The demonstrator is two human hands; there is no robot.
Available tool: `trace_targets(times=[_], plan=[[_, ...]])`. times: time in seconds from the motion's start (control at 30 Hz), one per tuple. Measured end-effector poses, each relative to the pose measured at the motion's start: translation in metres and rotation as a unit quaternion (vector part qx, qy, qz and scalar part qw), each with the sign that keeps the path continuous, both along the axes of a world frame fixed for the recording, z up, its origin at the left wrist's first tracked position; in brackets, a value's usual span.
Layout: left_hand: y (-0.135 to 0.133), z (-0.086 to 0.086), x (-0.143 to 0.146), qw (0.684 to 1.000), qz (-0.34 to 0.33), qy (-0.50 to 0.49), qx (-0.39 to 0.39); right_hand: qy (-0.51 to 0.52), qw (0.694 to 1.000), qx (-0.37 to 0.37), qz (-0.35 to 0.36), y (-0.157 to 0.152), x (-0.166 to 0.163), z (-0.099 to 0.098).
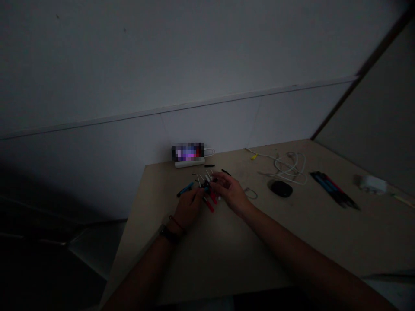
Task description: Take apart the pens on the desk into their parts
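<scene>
A small cluster of thin white sticks and red, blue and black pieces that look like pen parts (212, 196) lies on the table between my two hands. At its left edge is my left hand (188, 206), with a watch and a red band on the wrist; its fingers are drawn together at the pieces. My right hand (231, 192) reaches in from the right, thumb and fingers closed at the white sticks. What either hand grips is too dark and small to make out. Just beyond my left hand lies a blue pen (185, 189).
A lit phone (188, 152) leans at the wall behind a white bar (189, 163). To the right are a thin wire loop (250, 194), a coiled white cable (295, 166), a black mouse (281, 188), several dark pens (333, 190) and a white adapter (372, 185). The table's left edge (129, 224) is near.
</scene>
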State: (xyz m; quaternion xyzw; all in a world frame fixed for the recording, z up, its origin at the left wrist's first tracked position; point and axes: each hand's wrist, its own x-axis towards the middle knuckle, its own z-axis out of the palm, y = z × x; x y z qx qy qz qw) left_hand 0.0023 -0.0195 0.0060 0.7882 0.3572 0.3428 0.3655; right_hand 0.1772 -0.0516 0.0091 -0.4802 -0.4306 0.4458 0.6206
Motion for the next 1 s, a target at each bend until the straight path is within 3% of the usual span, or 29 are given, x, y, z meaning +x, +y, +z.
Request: trace_targets(times=[0.27,0.77,1.0], plan=[[-0.0004,0.0016,0.0012,1.0,0.004,0.004,-0.006,-0.055,0.998,-0.019,-0.016,-0.0006,0.0013,0.0021],[0.0064,-0.0075,-0.0001,0.999,-0.017,0.036,-0.013,0.075,0.996,0.05,0.015,0.0019,0.0034,-0.0033],[0.0053,-0.0062,0.0002,0.999,-0.017,0.025,-0.014,0.06,0.994,0.061,-0.067,0.0035,0.0091,-0.0015]])
